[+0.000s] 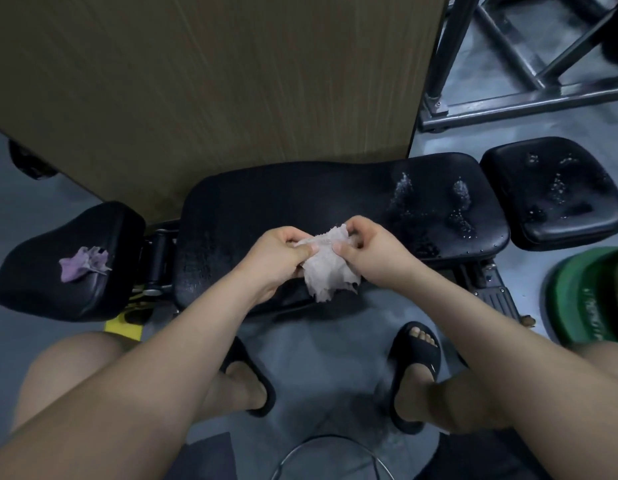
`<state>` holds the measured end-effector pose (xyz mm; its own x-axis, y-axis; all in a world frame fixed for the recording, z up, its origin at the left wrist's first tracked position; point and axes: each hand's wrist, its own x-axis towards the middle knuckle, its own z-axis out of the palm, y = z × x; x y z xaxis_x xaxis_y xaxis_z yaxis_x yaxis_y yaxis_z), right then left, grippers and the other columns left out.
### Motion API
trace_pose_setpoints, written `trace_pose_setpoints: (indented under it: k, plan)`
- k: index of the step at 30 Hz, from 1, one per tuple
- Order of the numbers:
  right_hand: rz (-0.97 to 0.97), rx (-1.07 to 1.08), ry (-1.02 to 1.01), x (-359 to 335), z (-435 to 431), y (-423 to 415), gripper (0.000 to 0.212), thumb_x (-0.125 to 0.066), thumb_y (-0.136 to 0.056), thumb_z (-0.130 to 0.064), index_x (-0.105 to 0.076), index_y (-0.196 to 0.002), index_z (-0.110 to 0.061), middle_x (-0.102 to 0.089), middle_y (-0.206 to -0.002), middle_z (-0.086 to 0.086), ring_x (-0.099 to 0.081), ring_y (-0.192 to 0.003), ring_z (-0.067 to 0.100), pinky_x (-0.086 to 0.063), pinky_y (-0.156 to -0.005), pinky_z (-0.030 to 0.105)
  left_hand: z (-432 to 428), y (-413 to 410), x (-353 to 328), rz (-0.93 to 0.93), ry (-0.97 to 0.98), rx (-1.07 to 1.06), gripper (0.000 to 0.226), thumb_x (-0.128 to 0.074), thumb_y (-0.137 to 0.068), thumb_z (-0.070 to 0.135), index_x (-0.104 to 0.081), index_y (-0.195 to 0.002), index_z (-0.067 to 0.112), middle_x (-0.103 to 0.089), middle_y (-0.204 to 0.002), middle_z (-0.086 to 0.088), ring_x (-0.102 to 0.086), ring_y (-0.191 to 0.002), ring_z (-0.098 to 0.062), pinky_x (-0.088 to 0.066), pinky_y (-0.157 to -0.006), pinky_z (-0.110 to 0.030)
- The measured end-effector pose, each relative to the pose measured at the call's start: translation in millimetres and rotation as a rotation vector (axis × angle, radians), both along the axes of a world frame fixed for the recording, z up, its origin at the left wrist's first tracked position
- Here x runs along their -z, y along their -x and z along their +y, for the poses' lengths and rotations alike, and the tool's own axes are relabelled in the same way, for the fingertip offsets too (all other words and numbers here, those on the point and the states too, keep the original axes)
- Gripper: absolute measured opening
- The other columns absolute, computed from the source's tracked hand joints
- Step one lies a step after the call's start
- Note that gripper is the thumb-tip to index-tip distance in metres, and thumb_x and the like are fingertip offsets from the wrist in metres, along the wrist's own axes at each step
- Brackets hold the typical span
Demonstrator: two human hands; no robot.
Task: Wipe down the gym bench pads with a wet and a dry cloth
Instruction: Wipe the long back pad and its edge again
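Note:
A black gym bench lies across the view. Its long middle pad [300, 199] carries water droplets on its right part. A small black pad [553, 192] at the right is wet with droplets too. On the left seat pad [51, 271] lies a crumpled purple cloth [84, 263]. Above the near edge of the middle pad, my left hand [276, 254] and my right hand [366, 251] both pinch a crumpled whitish cloth [328, 271], which hangs down between them.
A brown wooden panel [196, 81] stands behind the bench. A dark metal rack frame [508, 98] sits at the back right. Green weight plates [587, 299] lie on the floor at the right. My feet in black slides [414, 362] stand on the grey floor.

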<state>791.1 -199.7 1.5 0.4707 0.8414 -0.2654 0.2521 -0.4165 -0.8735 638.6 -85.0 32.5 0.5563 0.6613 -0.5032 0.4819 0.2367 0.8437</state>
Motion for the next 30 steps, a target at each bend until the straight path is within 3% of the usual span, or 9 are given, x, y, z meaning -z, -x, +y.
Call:
trace_pose_setpoints:
  k: [3, 5, 7, 10, 14, 18, 21, 24, 30]
  plan:
    - [-0.133, 0.014, 0.103, 12.7, -2.5, 12.3, 0.020, -0.067, -0.093, -0.033, -0.054, -0.104, -0.025, -0.068, -0.083, -0.002, -0.065, -0.072, 0.019, -0.053, -0.063, 0.036, 2.0, 3.1, 22.7, 0.129, -0.189, 0.066, 0.009, -0.071, -0.090, 0.010, -0.070, -0.097, 0.017, -0.071, -0.085, 0.001, -0.069, -0.081, -0.017, -0.061, -0.080, -0.035]
    - [-0.359, -0.060, 0.201, 22.8, -4.5, 20.6, 0.027, -0.067, -0.093, -0.033, -0.051, -0.111, -0.020, -0.063, -0.100, 0.003, -0.064, -0.087, 0.027, -0.050, -0.066, 0.037, 2.4, 3.4, 35.1, 0.283, -0.385, 0.178, 0.008, -0.069, -0.089, 0.015, -0.068, -0.092, 0.022, -0.068, -0.084, 0.006, -0.065, -0.078, -0.013, -0.054, -0.069, -0.026]
    - [-0.578, -0.047, 0.228, 32.2, -7.0, 27.9, 0.037, -0.068, -0.092, -0.030, -0.049, -0.121, -0.016, -0.052, -0.117, 0.010, -0.059, -0.098, 0.035, -0.051, -0.072, 0.042, 4.3, 3.4, 46.3, 0.389, -0.520, 0.260, 0.007, -0.066, -0.088, 0.017, -0.064, -0.086, 0.024, -0.068, -0.086, 0.004, -0.066, -0.081, -0.017, -0.055, -0.068, -0.031]
    - [-0.660, 0.065, 0.039, 41.6, -9.5, 46.2, 0.030, -0.067, -0.089, -0.015, -0.055, -0.114, -0.007, -0.050, -0.113, 0.015, -0.056, -0.091, 0.038, -0.051, -0.073, 0.044, 13.3, 7.2, 55.9, 0.448, -0.628, 0.284, 0.012, -0.072, -0.086, 0.025, -0.063, -0.093, 0.022, -0.063, -0.100, 0.000, -0.063, -0.092, -0.022, -0.055, -0.081, -0.037]
    - [-0.767, -0.083, -0.140, 67.5, -12.4, 82.0, 0.012, -0.063, -0.096, -0.012, -0.064, -0.106, -0.005, -0.056, -0.119, 0.014, -0.054, -0.101, 0.036, -0.053, -0.079, 0.042, 21.9, 30.7, 59.9, 0.404, -0.697, 0.275, 0.029, -0.072, -0.091, 0.033, -0.064, -0.113, 0.017, -0.060, -0.110, -0.003, -0.056, -0.107, -0.025, -0.050, -0.093, -0.038]
    - [-0.928, -0.196, -0.168, 102.4, 4.2, 94.4, 0.040, -0.056, -0.096, -0.008, -0.056, -0.136, -0.008, -0.054, -0.133, 0.012, -0.048, -0.124, 0.034, -0.035, -0.117, 0.047, 28.6, 73.6, 60.5, 0.400, -0.858, 0.322, 0.034, -0.064, -0.096, 0.037, -0.063, -0.126, 0.021, -0.057, -0.128, -0.003, -0.045, -0.125, -0.027, -0.044, -0.104, -0.043]
    - [-1.003, -0.266, -0.167, 114.4, -0.1, 86.6, 0.052, -0.053, -0.098, -0.007, -0.046, -0.150, -0.006, -0.049, -0.149, 0.014, -0.042, -0.141, 0.038, -0.029, -0.121, 0.049, 38.9, 97.3, 62.8, 0.603, -0.827, 0.428, 0.052, -0.057, -0.097, 0.053, -0.043, -0.146, 0.045, -0.026, -0.163, 0.004, -0.015, -0.151, -0.029, -0.020, -0.120, -0.053]
    - [-1.069, -0.227, -0.161, 116.5, -26.8, 51.0, 0.049, -0.050, -0.102, -0.012, -0.047, -0.151, -0.006, -0.049, -0.153, 0.014, -0.039, -0.146, 0.034, -0.031, -0.121, 0.047, 51.2, 109.8, 67.1, 0.789, -0.610, 0.517, 0.062, -0.049, -0.097, 0.063, -0.016, -0.149, 0.065, 0.010, -0.168, 0.014, 0.015, -0.154, -0.032, -0.004, -0.120, -0.065]
    - [-0.958, 0.031, 0.031, 120.0, -15.1, 83.1, 0.060, -0.047, -0.097, -0.009, -0.038, -0.155, -0.003, -0.042, -0.159, 0.015, -0.033, -0.151, 0.034, -0.024, -0.124, 0.052, 57.4, 111.6, 75.4, 0.722, -0.527, 0.457, 0.062, -0.055, -0.096, 0.059, -0.016, -0.144, 0.071, 0.015, -0.166, 0.019, 0.022, -0.153, -0.032, -0.002, -0.119, -0.069]
